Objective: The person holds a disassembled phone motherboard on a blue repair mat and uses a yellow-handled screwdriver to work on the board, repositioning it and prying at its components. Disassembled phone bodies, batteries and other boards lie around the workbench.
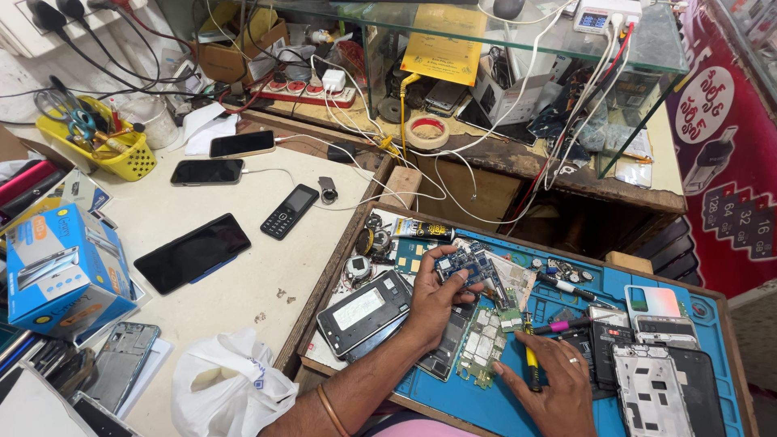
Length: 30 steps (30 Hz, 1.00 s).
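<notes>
Evidently light, stiff and fragile, the board (463,264) sits pinched edgewise in the left hand (433,303); right hand (550,380), at 4 o'clock, clasps a screwdriver (532,362).

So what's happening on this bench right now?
A person sits at a cluttered phone repair bench. Their left hand holds up a blue circuit board over a blue work mat. Their right hand rests on the mat with a yellow-handled tool in its grip. A green circuit board and opened phone shells lie around them. On the white counter to the left, several phones lie face up.
</notes>
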### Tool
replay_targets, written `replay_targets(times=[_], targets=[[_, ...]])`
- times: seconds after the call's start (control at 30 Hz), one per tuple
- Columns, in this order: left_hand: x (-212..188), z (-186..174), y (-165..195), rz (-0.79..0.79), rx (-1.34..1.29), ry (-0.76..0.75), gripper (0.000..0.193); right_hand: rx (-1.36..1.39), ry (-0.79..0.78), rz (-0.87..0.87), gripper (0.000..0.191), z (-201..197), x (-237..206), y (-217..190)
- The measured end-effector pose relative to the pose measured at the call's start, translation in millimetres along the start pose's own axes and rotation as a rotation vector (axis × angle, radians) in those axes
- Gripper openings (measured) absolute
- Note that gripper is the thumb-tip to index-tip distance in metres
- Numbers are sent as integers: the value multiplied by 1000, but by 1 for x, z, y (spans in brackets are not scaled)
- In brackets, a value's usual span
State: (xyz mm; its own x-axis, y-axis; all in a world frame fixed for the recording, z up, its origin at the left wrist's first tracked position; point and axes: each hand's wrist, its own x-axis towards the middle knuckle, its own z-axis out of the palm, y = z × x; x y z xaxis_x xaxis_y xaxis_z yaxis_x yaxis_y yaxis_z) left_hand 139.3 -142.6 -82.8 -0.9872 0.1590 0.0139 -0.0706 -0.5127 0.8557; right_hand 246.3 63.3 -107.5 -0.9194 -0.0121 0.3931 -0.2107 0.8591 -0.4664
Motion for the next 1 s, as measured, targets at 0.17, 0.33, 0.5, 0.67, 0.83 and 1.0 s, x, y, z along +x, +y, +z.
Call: replay_targets(times=[0.17,0.33,0.5,0.67,0.83,1.0], targets=[[-1,0,1,7,8,-8,44,-7,1,1,57,0,-1,0],[-2,-1,4,4,3,-7,45,2,10,-2,57,0,0,-4],[-2,0,4,19,-13,-7,45,16,45,-26,56,-3,1,-7],[-2,-1,3,21,-18,-13,46,28,49,-34,56,-3,2,-6],[1,2,4,30,-19,-10,45,36,37,-35,56,-5,5,-4],[-1,2,6,31,-21,-13,44,8,15,-17,57,-4,4,-3]])
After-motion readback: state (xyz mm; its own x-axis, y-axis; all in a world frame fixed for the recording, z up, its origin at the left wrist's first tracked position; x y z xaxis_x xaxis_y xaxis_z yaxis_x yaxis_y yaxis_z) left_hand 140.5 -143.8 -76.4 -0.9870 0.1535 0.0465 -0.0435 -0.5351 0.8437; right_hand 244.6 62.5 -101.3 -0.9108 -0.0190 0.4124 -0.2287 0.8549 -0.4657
